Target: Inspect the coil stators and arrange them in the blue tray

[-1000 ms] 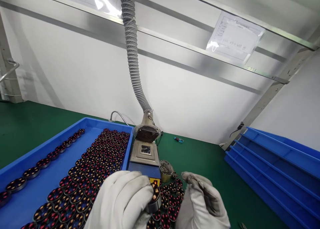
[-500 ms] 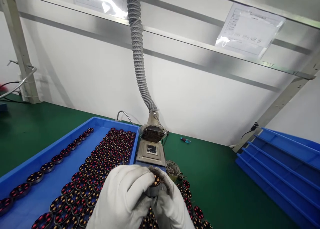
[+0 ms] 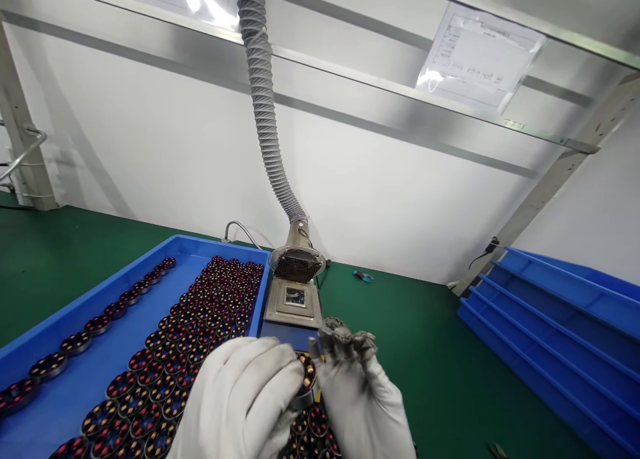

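My left hand (image 3: 240,395), in a white glove, is closed round a small round coil part (image 3: 306,372) with copper-coloured windings in a dark ring. Just to its right, my right hand (image 3: 355,379) is raised with its fingers apart and holds nothing; its glove has dark, soiled fingertips. Many similar ring parts (image 3: 200,332) stand packed in a blue tray (image 3: 65,315) at the left, with a single row of them along its left side. More such parts (image 3: 317,420) lie below and between my hands.
A metal device with a square plate (image 3: 295,305) and a grey hose (image 3: 265,112) stands beyond my hands. Stacked blue trays (image 3: 550,312) are at the right. Small pliers (image 3: 363,276) lie on the green table (image 3: 400,312).
My right hand has let go of the coil part and opened, moving to the right. The part stays in my left hand. The view has shifted slightly.
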The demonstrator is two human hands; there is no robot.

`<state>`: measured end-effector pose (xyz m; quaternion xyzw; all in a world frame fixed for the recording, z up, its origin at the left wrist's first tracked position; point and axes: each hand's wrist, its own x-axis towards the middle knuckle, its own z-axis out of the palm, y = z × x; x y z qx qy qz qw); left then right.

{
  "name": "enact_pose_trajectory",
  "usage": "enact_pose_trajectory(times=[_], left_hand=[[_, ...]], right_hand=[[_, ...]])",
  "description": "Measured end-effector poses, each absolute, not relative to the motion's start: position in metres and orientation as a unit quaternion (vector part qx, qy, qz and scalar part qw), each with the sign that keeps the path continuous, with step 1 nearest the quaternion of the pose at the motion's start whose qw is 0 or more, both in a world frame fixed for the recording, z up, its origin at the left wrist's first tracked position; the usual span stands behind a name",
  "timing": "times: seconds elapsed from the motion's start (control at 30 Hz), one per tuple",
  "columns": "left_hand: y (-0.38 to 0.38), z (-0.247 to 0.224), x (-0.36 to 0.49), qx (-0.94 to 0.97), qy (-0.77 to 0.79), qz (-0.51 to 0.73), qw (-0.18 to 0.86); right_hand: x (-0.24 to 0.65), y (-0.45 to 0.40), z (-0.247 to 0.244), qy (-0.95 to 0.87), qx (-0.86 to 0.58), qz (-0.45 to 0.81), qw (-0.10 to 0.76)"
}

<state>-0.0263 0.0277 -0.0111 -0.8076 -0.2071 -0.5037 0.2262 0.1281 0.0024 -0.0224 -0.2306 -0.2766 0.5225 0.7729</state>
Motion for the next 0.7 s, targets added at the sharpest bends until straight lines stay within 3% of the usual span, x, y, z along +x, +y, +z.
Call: enact_pose_trajectory(times=[0.1, 0.27, 0.7], left_hand=[[0.028, -0.014, -0.029, -0.809, -0.210, -0.512, 0.199], [0.030, -0.017, -0.029, -0.813, -0.208, -0.521, 0.157], [0.036, -0.008, -0.031, -0.766, -0.187, -0.572, -0.225]], right_hand=[[0.130, 0.003, -0.025, -0.302, -0.265, 0.505, 0.764], [0.114, 0.015, -0.042, -0.370, -0.305, 0.560, 0.676], [0.110, 0.024, -0.057, -0.334, -0.269, 0.634, 0.643]])
